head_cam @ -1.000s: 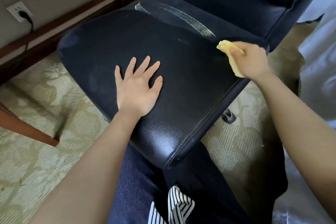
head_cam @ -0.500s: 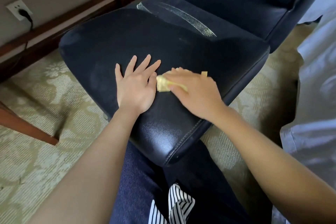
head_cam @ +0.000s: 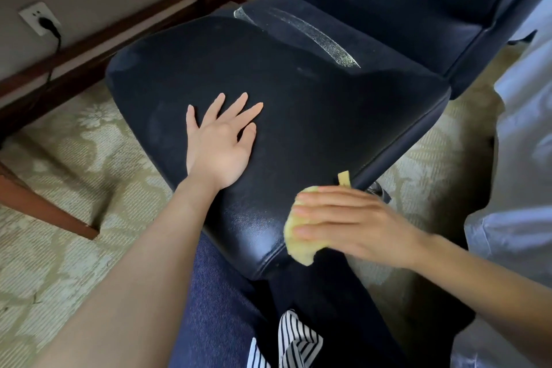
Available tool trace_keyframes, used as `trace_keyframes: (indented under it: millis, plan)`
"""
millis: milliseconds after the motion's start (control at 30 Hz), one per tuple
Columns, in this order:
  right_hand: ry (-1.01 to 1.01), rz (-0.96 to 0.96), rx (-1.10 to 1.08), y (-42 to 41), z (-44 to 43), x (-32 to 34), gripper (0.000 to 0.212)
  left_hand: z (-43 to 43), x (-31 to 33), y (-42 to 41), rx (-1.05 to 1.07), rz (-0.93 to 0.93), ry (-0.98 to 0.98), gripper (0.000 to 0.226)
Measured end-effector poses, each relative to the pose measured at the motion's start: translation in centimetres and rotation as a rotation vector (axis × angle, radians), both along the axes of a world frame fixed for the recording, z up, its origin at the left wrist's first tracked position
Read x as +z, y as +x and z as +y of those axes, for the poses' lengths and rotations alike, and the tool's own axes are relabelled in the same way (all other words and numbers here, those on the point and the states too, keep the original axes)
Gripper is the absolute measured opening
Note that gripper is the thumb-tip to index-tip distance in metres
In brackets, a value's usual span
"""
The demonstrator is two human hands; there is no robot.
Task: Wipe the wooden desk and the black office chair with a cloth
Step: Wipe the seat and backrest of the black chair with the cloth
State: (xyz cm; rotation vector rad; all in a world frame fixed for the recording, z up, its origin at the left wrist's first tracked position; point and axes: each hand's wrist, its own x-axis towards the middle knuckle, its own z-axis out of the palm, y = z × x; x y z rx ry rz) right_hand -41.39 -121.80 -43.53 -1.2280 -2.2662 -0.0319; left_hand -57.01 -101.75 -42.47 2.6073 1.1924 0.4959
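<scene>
A person leans over a black office chair (head_cam: 298,104), seen from above their own arms. The seat cushion fills the middle of the view, with the chair's dark backrest (head_cam: 403,0) rising at the upper right. A pale, dusty streak (head_cam: 301,31) runs across the rear part of the seat, near where seat and backrest meet.

The left hand (head_cam: 222,143) lies flat on the seat, palm down, its fingers (head_cam: 239,109) straight and spread apart, gripping nothing.

The right hand (head_cam: 349,222) presses a yellow cloth (head_cam: 295,236) against the front corner of the seat, nearest the person. Its fingers lie long and nearly straight over the cloth, side by side, pinning it to the leather. The cloth bulges out beyond the fingertips, and a small tab of it pokes up behind the hand at the seat's right edge.

Below the chair lies a pale patterned carpet (head_cam: 74,203). A reddish wooden leg (head_cam: 44,206) slants across the floor at the left. On the wall at the upper left, a black plug sits in a white socket (head_cam: 38,21). At the bottom, blue denim (head_cam: 218,314) and a striped fabric (head_cam: 295,340) show.
</scene>
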Motion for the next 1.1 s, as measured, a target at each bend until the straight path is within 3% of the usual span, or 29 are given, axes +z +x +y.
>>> trace_keyframes:
  millis: [133,267,433,633,767,933,1100]
  plan:
    - [-0.102,0.132,-0.168,5.0,0.7,1.0,0.03,0.5,0.0,-0.2,-0.012,-0.006,-0.003,0.042]
    - [-0.211,0.305,-0.501,9.7,2.7,2.4,0.033,0.9,0.1,-0.5,-0.017,-0.014,-0.005,0.041]
    - [-0.299,0.192,-0.918,13.9,8.2,3.7,0.031,0.8,0.1,-0.7,-0.01,-0.038,-0.002,0.04]
    - [-0.369,0.218,-1.153,14.4,15.1,4.7,0.031,0.7,0.2,-0.3,-0.008,-0.057,0.006,0.04]
    - [-0.37,0.131,-1.128,11.0,18.8,4.7,0.033,0.8,0.3,-0.3,-0.014,-0.069,0.014,0.04]
    - [-0.349,-0.112,-0.926,5.3,19.9,4.0,0.031,1.3,0.3,-0.6,-0.033,-0.061,0.014,0.041]
    - [-0.347,-0.012,-0.638,1.6,15.2,3.8,0.038,1.9,0.3,-1.2,-0.075,-0.056,0.026,0.041]
